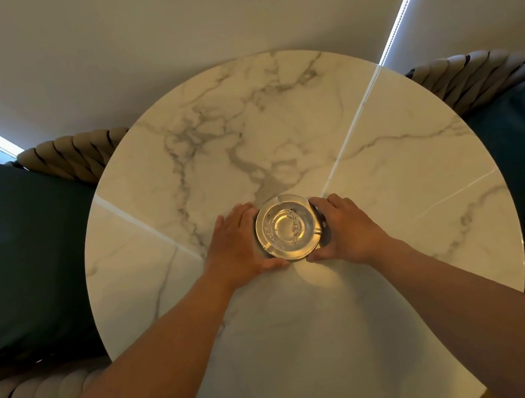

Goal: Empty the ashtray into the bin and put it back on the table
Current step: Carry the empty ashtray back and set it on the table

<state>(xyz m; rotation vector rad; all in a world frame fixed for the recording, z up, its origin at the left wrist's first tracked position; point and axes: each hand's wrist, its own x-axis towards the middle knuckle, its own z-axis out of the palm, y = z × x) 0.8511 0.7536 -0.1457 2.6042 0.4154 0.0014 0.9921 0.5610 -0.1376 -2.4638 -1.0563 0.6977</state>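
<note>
From the head camera we look almost straight down on a round marble table (281,133), its near edge cut off by the bottom of the frame. Near the middle stands a clear glass ashtray (288,226), resting on the tabletop, with a few grey specks of ash inside; the glass and the glare make it hard for us to tell how much ash there is. Our left hand (240,246) cups its left side and our right hand (346,228) its right side, the fingers of each held close together and curved against the rim, thumbs nearly meeting at the near edge. The fingertips on the far side are partly hidden behind the glass. Both forearms run out of frame below. A chair with a dark cushion (15,247) flanks the table on each side, each only partly in view.
</note>
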